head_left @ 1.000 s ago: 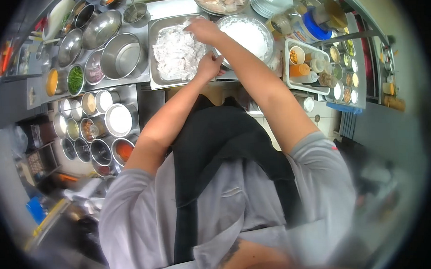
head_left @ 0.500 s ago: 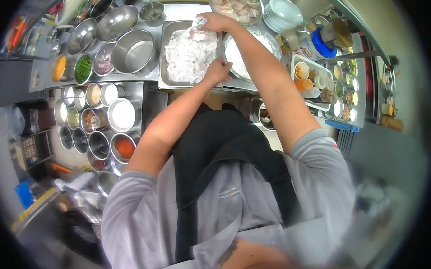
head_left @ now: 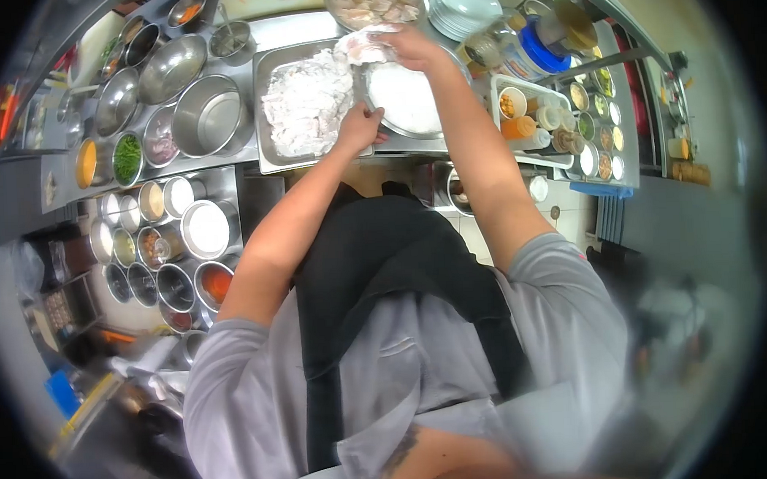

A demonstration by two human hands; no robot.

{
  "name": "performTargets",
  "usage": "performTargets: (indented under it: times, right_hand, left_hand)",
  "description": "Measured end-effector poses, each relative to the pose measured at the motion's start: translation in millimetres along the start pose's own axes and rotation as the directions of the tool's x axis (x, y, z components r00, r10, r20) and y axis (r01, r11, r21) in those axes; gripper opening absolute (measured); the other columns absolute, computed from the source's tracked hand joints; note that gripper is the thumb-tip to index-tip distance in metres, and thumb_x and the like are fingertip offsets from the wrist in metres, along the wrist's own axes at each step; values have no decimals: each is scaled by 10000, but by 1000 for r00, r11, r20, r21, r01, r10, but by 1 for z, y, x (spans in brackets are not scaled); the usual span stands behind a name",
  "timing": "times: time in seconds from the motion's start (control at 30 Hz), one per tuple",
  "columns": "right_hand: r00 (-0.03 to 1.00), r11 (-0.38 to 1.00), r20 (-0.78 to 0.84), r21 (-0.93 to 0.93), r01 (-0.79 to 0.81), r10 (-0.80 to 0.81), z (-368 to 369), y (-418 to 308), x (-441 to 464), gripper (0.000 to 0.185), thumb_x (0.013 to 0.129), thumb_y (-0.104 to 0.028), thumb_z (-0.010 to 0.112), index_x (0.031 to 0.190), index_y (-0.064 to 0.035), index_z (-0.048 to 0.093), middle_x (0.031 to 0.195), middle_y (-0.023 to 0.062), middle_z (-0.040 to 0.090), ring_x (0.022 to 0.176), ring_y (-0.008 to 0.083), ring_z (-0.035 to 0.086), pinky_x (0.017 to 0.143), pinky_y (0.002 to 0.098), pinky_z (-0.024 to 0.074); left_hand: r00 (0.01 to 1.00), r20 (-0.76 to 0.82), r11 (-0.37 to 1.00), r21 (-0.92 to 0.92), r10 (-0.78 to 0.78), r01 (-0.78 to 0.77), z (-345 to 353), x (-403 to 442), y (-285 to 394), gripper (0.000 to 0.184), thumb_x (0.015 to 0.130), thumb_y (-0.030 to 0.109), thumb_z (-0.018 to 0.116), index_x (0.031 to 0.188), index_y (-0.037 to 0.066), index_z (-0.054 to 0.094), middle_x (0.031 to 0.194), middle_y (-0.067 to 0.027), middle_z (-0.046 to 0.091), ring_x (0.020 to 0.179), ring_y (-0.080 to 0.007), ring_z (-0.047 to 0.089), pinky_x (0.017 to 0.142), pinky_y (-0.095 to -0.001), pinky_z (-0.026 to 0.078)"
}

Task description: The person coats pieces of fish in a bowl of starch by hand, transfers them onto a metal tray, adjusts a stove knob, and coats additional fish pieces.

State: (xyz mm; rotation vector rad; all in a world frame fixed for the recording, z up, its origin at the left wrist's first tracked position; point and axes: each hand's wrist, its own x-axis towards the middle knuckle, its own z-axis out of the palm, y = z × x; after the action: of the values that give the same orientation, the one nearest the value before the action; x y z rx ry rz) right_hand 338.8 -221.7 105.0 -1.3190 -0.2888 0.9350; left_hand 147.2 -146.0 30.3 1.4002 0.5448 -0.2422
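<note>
My right hand (head_left: 414,48) is closed on a flat piece of raw meat or fish (head_left: 365,47) coated in white powder. It holds the piece above the left rim of a round metal bowl (head_left: 455,68) of white, flour-like powder (head_left: 406,99). My left hand (head_left: 362,129) is lower down, between that bowl and a rectangular metal tray (head_left: 265,155). Its thumb lies over the bowl's near left rim, with the other fingers curled below. Heaped in the tray are several powder-coated pieces (head_left: 307,107).
Behind the powder stands a bowl of uncoated pale pieces (head_left: 377,5), with stacked plates (head_left: 464,9) beside it. Metal bowls, including an empty deep pot (head_left: 210,115) and chopped greens (head_left: 128,158), crowd the left. Squeeze bottles (head_left: 519,128) stand in a white bin on the right.
My right hand has carried the coated piece from over the tray's far right corner rightward to the powder bowl. The piece now hangs spread out. My left hand stays at the bowl's rim.
</note>
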Motion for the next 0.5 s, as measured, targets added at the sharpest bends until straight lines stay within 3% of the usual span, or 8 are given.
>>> performTargets:
  times: [0.07, 0.1, 0.13, 0.2, 0.27, 0.33, 0.4, 0.5]
  right_hand:
    - [984, 972, -123, -211, 100, -128, -23, -10, -26, 392, 859, -79, 698, 1216, 57, 609, 1138, 94, 677, 1002, 163, 630, 866, 293, 500]
    - [976, 916, -164, -396, 65, -140, -42, -6, -28, 435, 856, -110, 697, 1252, 38, 596, 1150, 140, 686, 1038, 236, 667, 883, 334, 521]
    - [975, 917, -171, -395, 63, -141, -53, -2, -36, 435, 856, -110, 697, 1252, 38, 596, 1150, 140, 686, 1038, 236, 667, 883, 334, 521]
    - [883, 270, -153, -962, -31, -444, -65, 5, -51, 469, 778, -137, 749, 1217, -12, 641, 1115, 202, 693, 1000, 304, 684, 862, 387, 535]
    - [858, 239, -183, -968, -73, -481, -66, 32, -55, 407, 774, -123, 716, 1178, -86, 682, 1089, 206, 686, 1017, 344, 666, 877, 424, 530]
    - [940, 42, -143, -990, -137, -310, -68, 63, -60, 357, 799, -78, 646, 1143, -152, 711, 1042, 161, 708, 981, 326, 680, 865, 426, 536]
    - [941, -69, 30, -998, 7, -338, -81, 100, -60, 384, 806, -52, 590, 1133, -205, 719, 1001, 137, 718, 961, 320, 686, 854, 437, 540]
    - [946, -10, -71, -997, -78, -316, -74, 90, -64, 403, 771, -54, 607, 1136, -183, 719, 1006, 157, 713, 949, 323, 682, 856, 446, 535]
  left_hand:
    - [1000, -5, 999, -37, 13, -14, 0, 1, 0, 284, 981, 213, 599, 938, -19, 442, 840, -135, 572, 655, -260, 709, 500, -316, 563]
    - [1000, 3, 999, -36, 15, -15, 1, 1, 1, 284, 981, 213, 599, 938, -19, 442, 840, -135, 572, 655, -260, 709, 500, -316, 563]
    - [1000, 4, 999, -45, 9, -9, 1, 1, 0, 284, 984, 215, 597, 947, -20, 440, 859, -140, 568, 662, -261, 709, 504, -314, 563]
    - [1000, 5, 998, -60, 0, 0, 1, 2, -1, 286, 988, 219, 592, 965, -21, 437, 895, -149, 561, 676, -263, 711, 513, -310, 563]
    - [1000, 11, 998, -58, -2, 2, 1, 5, -2, 286, 990, 222, 589, 972, -20, 437, 905, -152, 557, 680, -262, 710, 518, -310, 565]
    - [1000, 17, 999, -54, -8, 9, 1, 4, -4, 286, 993, 225, 586, 979, -19, 438, 915, -156, 553, 684, -261, 709, 524, -310, 566]
    - [1000, 18, 998, -61, -17, 18, 1, 5, -2, 288, 997, 232, 580, 989, -19, 439, 923, -159, 549, 688, -259, 707, 531, -312, 567]
    - [1000, 18, 999, -53, -9, 10, 1, 4, -1, 285, 999, 232, 577, 990, -18, 439, 906, -154, 552, 686, -258, 707, 533, -312, 568]
